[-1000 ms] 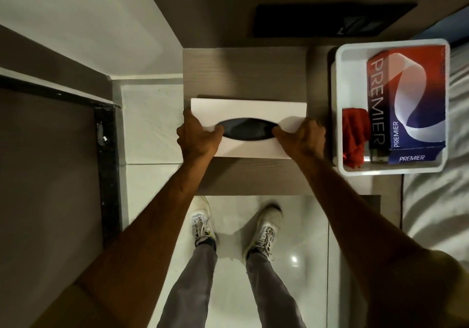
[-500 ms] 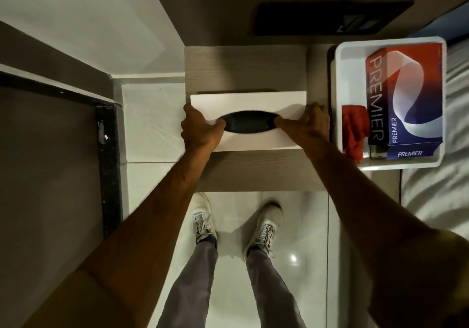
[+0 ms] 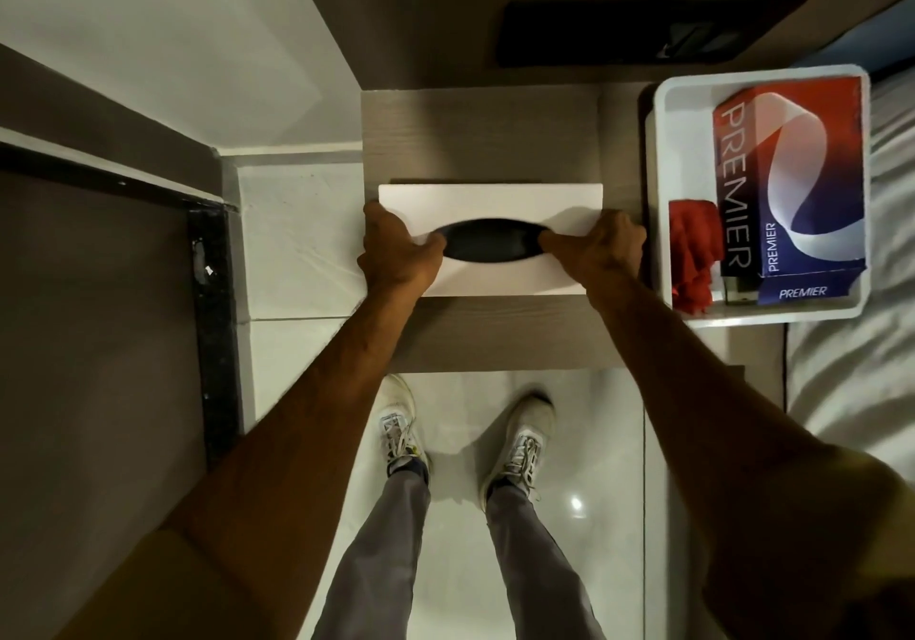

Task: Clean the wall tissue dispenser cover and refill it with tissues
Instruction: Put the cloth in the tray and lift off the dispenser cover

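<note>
The white tissue dispenser cover [image 3: 495, 203] with a dark oval slot [image 3: 490, 239] lies flat on a grey wooden shelf [image 3: 475, 134]. My left hand [image 3: 396, 253] grips its left end, thumb at the slot's edge. My right hand [image 3: 599, 248] grips its right end the same way. No tissue shows in the slot. A red and blue PREMIER tissue box [image 3: 792, 184] and a red cloth [image 3: 693, 253] sit in a white tray [image 3: 663, 109] to the right.
A dark panel [image 3: 643, 30] hangs on the wall above the shelf. White bedding [image 3: 861, 367] lies at the far right. A black-edged door frame [image 3: 208, 322] stands at the left. My shoes rest on the glossy tiled floor [image 3: 584, 491] below.
The cover has slid a little away from me along the shelf, with both hands still on its ends. The view has shifted slightly.
</note>
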`<state>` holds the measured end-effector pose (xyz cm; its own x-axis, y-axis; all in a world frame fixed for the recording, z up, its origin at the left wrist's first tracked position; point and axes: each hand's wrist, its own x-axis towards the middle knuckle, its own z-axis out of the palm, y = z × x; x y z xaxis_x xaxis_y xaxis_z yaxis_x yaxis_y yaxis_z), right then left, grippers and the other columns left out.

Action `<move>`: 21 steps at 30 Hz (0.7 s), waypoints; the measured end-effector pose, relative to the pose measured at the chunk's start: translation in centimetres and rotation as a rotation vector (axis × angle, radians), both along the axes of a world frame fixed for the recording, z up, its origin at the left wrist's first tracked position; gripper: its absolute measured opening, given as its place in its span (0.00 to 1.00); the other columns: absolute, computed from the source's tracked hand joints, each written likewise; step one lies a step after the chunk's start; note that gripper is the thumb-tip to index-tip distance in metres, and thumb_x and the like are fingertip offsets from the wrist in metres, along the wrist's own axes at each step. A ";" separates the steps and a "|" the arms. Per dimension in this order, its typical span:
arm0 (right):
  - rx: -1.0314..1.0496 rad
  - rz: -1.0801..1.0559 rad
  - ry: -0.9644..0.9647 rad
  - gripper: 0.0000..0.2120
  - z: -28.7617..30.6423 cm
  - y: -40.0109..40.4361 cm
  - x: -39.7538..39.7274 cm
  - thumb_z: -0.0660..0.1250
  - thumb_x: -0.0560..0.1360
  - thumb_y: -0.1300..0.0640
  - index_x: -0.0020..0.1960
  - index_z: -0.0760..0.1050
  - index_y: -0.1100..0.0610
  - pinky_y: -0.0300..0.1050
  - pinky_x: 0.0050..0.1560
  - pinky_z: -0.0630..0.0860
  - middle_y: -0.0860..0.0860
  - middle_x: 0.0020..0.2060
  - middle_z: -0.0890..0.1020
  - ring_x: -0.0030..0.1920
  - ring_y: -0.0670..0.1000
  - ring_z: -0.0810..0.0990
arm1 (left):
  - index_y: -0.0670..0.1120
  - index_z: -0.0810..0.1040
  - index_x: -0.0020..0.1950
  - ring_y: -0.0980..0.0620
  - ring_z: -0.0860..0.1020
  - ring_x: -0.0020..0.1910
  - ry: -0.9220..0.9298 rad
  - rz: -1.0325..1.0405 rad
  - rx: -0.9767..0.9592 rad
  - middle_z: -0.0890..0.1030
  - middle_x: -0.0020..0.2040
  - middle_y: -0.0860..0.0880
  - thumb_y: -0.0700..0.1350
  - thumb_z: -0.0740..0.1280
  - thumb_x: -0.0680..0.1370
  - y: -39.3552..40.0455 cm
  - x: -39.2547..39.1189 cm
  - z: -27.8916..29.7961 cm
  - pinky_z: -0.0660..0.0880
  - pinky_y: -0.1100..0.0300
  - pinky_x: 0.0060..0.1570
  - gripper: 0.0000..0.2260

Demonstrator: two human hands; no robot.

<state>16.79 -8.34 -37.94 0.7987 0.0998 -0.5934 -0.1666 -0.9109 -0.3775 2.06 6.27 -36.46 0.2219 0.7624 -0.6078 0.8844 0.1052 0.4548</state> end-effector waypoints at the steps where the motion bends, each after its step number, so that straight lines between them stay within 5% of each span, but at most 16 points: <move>1: 0.010 -0.018 0.006 0.42 -0.1 0.0 0.0 0.82 0.64 0.43 0.70 0.72 0.62 0.50 0.62 0.76 0.58 0.67 0.74 0.66 0.59 0.75 | 0.43 0.60 0.76 0.39 0.76 0.71 -0.002 -0.002 -0.004 0.74 0.71 0.40 0.48 0.76 0.76 0.0 0.0 -0.1 0.75 0.44 0.72 0.35; 6: 0.029 -0.066 0.000 0.43 -0.7 0.2 0.5 0.83 0.62 0.44 0.70 0.71 0.61 0.42 0.50 0.73 0.57 0.66 0.74 0.60 0.54 0.76 | 0.45 0.61 0.75 0.41 0.77 0.69 -0.032 0.018 -0.014 0.75 0.69 0.42 0.48 0.77 0.75 0.1 -0.1 -0.7 0.76 0.46 0.70 0.35; 13: 0.007 0.043 0.038 0.44 0.9 -1.7 -0.5 0.79 0.65 0.37 0.71 0.70 0.59 0.54 0.64 0.77 0.58 0.66 0.76 0.67 0.59 0.75 | 0.42 0.61 0.77 0.41 0.76 0.71 -0.089 0.012 -0.068 0.74 0.72 0.41 0.45 0.76 0.76 0.5 -0.8 0.7 0.76 0.49 0.69 0.35; 16: 0.011 0.103 -0.030 0.44 2.5 -3.4 -1.5 0.76 0.64 0.30 0.69 0.72 0.57 0.48 0.60 0.75 0.57 0.64 0.77 0.65 0.58 0.76 | 0.42 0.64 0.77 0.41 0.75 0.71 -0.089 -0.030 -0.001 0.75 0.72 0.40 0.48 0.77 0.75 -0.1 -1.8 2.2 0.76 0.48 0.68 0.36; 19: 0.060 0.108 -0.030 0.42 3.5 -5.8 -3.5 0.75 0.65 0.30 0.70 0.72 0.55 0.47 0.59 0.75 0.57 0.66 0.76 0.65 0.57 0.76 | 0.43 0.70 0.73 0.47 0.79 0.64 -0.138 -0.070 0.018 0.79 0.67 0.43 0.52 0.79 0.73 -1.6 -4.2 3.1 0.76 0.61 0.58 0.33; 21: 0.094 0.097 0.014 0.40 3.4 -7.4 -4.8 0.76 0.67 0.34 0.71 0.72 0.55 0.55 0.65 0.78 0.56 0.67 0.77 0.66 0.57 0.76 | 0.45 0.72 0.72 0.47 0.79 0.63 -0.133 -0.044 -0.053 0.81 0.67 0.45 0.54 0.79 0.73 -3.3 -6.3 2.9 0.72 0.63 0.56 0.32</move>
<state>12.01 -15.69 -34.53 0.7741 0.2320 -0.5890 -0.0854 -0.8836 -0.4604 -4.21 3.01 -33.60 0.3358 0.7180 -0.6096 0.8208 0.0944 0.5633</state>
